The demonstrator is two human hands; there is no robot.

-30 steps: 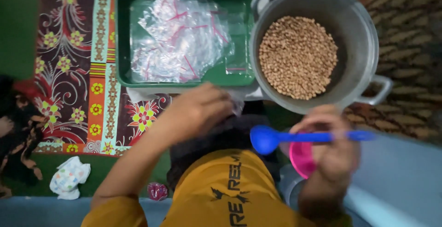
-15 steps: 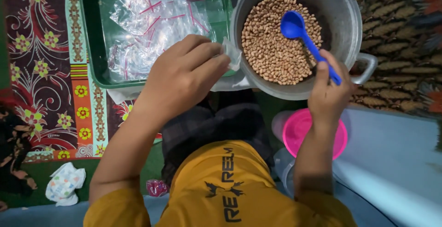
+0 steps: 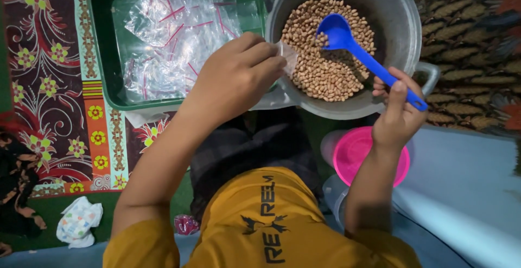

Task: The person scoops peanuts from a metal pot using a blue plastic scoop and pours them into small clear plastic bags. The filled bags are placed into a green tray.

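A blue plastic spoon [image 3: 353, 48] rested with its bowl down among tan beans [image 3: 325, 56] that filled the bottom of a large grey metal pot [image 3: 401, 13]. The right hand [image 3: 399, 113] was closed around the end of the spoon's long handle, at the pot's near rim. The left hand [image 3: 236, 78] was pinched on a small clear plastic bag [image 3: 287, 56], holding it just at the pot's left rim, close beside the beans; whether the bag's mouth stood open could not be told. To do this scooping well, it seemed best to keep the bag's mouth open and over the pot, so that any beans that slipped off the spoon would fall back in, and to lift a modest spoonful level rather than heaped. Left of the pot, touching or nearly touching it, sat a green rectangular tray [image 3: 103, 40] holding a loose heap of empty clear bags with red seal strips [image 3: 173, 34]. Everything stood on a floor mat patterned with flowers in red, yellow and green [image 3: 49, 89]. Nearer the person, below the right hand, was a round pink lid or bowl [image 3: 353, 154] on a clear container. The person wore a mustard-yellow shirt [image 3: 271, 230], seen from above. A crumpled white cloth [image 3: 78, 222] lay at the lower left, well apart from the work.
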